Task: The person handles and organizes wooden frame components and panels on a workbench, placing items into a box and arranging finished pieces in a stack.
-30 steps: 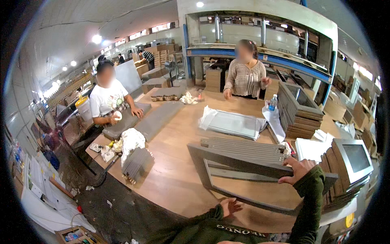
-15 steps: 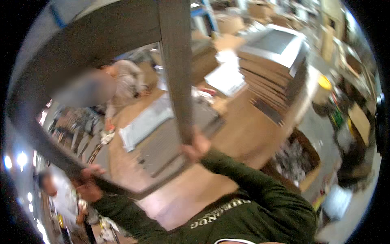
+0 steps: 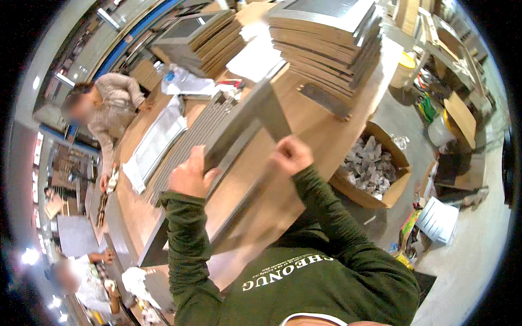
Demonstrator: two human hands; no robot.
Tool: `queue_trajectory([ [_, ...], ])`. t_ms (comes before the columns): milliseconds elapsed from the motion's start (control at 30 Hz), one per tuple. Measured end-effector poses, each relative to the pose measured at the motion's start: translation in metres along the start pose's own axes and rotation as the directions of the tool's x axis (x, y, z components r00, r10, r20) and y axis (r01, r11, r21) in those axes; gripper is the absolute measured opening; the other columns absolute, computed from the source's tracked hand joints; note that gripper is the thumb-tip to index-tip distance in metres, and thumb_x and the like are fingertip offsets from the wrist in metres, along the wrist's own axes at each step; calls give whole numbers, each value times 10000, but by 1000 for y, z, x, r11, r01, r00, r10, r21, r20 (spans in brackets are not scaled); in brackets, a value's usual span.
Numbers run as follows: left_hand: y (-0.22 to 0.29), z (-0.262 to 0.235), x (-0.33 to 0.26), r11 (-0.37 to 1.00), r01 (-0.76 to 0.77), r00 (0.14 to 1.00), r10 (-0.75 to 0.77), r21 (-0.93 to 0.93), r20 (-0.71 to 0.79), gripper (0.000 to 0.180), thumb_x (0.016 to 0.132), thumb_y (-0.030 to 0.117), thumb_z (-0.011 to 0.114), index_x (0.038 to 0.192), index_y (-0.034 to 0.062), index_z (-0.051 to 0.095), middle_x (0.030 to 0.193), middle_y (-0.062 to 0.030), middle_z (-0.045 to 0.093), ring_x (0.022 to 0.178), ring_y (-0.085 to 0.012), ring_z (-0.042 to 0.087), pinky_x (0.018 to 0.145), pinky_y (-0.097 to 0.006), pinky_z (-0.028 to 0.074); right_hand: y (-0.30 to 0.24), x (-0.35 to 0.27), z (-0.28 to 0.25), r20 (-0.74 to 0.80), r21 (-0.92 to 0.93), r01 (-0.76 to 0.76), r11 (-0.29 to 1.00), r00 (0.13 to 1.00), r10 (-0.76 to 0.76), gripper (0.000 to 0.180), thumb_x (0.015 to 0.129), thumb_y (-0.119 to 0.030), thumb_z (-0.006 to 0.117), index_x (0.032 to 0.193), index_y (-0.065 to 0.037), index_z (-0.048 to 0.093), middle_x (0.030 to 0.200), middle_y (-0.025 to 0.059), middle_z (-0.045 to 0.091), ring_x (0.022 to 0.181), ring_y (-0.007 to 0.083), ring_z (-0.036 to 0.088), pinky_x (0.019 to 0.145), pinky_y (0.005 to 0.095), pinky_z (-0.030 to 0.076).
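Pretty cluttered workshop, tbh: a big wood-coloured counter runs through the middle, with grey floor showing off to the right. An open cardboard box sits on that floor, and there's a wooden stand further back. Upper left has a blue beam, and a bright white light glares near the lower left edge

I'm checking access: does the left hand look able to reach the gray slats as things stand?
Probably yes: the gray slats lie mostly uncovered beside the left hand, though it would likely have to release the gray frame first.
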State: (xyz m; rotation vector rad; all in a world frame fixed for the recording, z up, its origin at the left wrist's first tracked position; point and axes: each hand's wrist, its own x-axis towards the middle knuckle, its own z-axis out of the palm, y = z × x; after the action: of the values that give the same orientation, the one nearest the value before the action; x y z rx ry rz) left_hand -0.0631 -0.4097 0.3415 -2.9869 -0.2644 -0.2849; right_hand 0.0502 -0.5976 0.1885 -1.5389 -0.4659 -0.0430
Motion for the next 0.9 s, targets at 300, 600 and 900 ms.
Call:
queue_trajectory([
  [300, -47, -32, -69, 997, 52, 998, -50, -48, 25, 609, 563, 420, 724, 1041, 138, 474, 624, -123, 573, 515, -306, 557, 474, -380, 430, 71, 89, 14, 216, 321, -42, 946, 976, -30, 649, 590, -177, 749, 1119, 10, 423, 1061, 108, 529, 951, 187, 510, 839, 324, 411],
  [600, -62, -161, -101, 828, 355, 904, -422, -435, -65, 571, 564, 348, 742, 1002, 40, 543, 815, -114, 628, 736, -246, 617, 655, -329, 477, -122, 109, 28, 160, 533, 247, 809, 910, -382, 532, 641, -137, 738, 1064, 9, 450, 918, 80, 579, 803, 164, 555, 726, 283, 457],
  [900, -82, -7, -76, 991, 120, 992, -118, -61, 36, 622, 630, 309, 680, 1182, 200, 414, 860, -121, 606, 574, -290, 591, 540, -385, 486, 65, 65, 28, 167, -179, 219, 959, 968, -189, 881, 586, -83, 741, 1278, -48, 197, 1210, 148, 348, 1136, 255, 330, 941, 374, 328],
])
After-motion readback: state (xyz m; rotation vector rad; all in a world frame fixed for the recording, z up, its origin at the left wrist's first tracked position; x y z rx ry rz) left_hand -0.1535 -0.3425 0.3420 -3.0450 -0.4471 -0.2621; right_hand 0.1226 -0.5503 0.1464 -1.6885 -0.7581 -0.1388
